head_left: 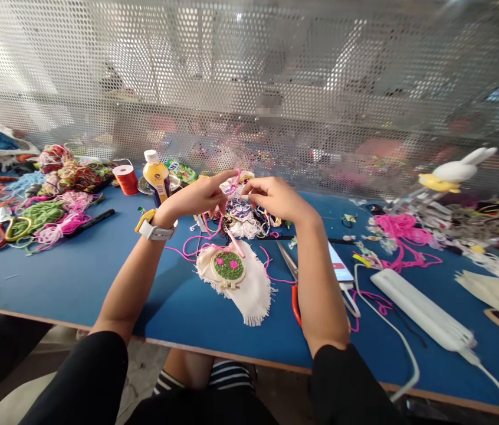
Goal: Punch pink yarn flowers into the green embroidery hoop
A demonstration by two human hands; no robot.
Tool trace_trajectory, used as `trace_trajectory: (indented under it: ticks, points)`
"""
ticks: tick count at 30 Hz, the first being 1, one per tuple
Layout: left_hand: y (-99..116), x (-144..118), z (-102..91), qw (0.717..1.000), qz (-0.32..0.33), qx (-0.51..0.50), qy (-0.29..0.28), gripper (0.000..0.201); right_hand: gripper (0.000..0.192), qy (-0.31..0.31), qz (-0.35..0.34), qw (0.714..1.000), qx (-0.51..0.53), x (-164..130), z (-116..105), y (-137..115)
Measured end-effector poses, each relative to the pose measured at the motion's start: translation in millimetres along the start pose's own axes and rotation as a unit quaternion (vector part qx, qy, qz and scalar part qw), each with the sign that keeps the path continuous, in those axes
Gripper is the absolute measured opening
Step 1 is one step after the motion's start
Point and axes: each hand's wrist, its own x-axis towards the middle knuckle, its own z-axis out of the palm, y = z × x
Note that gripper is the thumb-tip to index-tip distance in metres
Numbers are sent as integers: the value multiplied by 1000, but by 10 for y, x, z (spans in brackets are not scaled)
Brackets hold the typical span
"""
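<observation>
My left hand [200,196] is raised over the middle of the table, its index finger stretched out and the other fingers bent. Pink yarn [233,184] loops at that fingertip and trails from the hand down to the table. Facing it, my right hand [271,198] has curled fingers close to the yarn; what they pinch, if anything, is too small to make out. Below both hands lies a white fringed cloth [256,289] in a small embroidery hoop [214,268], stitched green with pink flowers. A pink pen-like tool [235,243] rests at the cloth's upper edge.
Scissors with orange handles [294,298] lie partly beneath my right forearm. A phone [340,264], a white power strip [422,307] and cables are on the right. Yarn heaps [46,212], a red thread spool [125,179] and a yellow bottle [156,177] stand left. Perforated metal [232,77] rises behind.
</observation>
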Motion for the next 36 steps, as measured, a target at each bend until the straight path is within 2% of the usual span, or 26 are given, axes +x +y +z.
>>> trace_trajectory:
  ticks: [6, 11, 13, 14, 16, 17, 18, 20, 23, 26, 29, 32, 36]
  points:
    - [-62, 37, -36, 998, 35, -58, 15, 23, 6, -32, -56, 988, 139, 6, -18, 35]
    - [-113, 74, -4, 991, 40, -121, 44, 26, 14, -47, -85, 967, 235, 26, -3, 24]
    - [-145, 85, 28, 986, 34, -133, 90, 25, 16, -43, -82, 961, 262, 30, 9, 5]
    - [-161, 94, 49, 982, 34, -142, 119, 34, 17, -44, -76, 959, 270, 28, 12, -8]
    - [-180, 125, 109, 969, 51, -190, 152, 62, 21, -49, -56, 957, 279, 21, 16, -32]
    - [-180, 148, 148, 960, 66, -229, 148, 71, 23, -51, -46, 957, 283, 17, 17, -42]
    - [-172, 175, 194, 949, 82, -273, 135, 72, 24, -50, -36, 956, 287, 14, 19, -47]
    - [-130, 233, 302, 921, 99, -358, 119, 62, 27, -41, -23, 954, 297, 16, 26, -45]
    - [-32, 301, 470, 882, 65, -427, 191, 48, 27, -15, -15, 951, 309, 44, 58, -22]
    - [47, 323, 575, 850, 11, -436, 295, 39, 24, 14, -2, 944, 331, 95, 119, -8]
    - [67, 317, 590, 832, -15, -404, 379, 27, 18, 50, 5, 932, 359, 139, 186, -26]
    - [52, 313, 552, 833, 3, -379, 404, 28, 15, 61, 3, 924, 378, 155, 227, -68]
    - [72, 303, 488, 836, 19, -386, 390, 29, 17, 72, 0, 919, 388, 145, 243, -120]
